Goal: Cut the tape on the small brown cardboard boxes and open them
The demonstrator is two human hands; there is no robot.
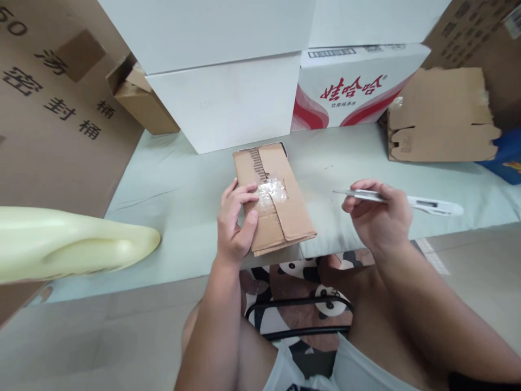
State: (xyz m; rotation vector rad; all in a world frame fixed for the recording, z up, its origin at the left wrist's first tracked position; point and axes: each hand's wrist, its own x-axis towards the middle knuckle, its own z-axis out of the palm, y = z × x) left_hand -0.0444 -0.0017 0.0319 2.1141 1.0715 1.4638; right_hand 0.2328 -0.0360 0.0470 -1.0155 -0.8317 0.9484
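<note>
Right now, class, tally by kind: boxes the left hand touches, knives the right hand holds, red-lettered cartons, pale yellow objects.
Box touching left hand: 1
Knife in right hand: 1
Red-lettered carton: 1
Pale yellow object: 1
Total: 4

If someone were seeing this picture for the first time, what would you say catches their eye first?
Probably the glossy pale-yellow object jutting in at the left edge. Next, perhaps, the white cutter in the right hand, to the right of the small brown box that the left hand touches. Farther back, a red-lettered white carton also stands out.
</note>
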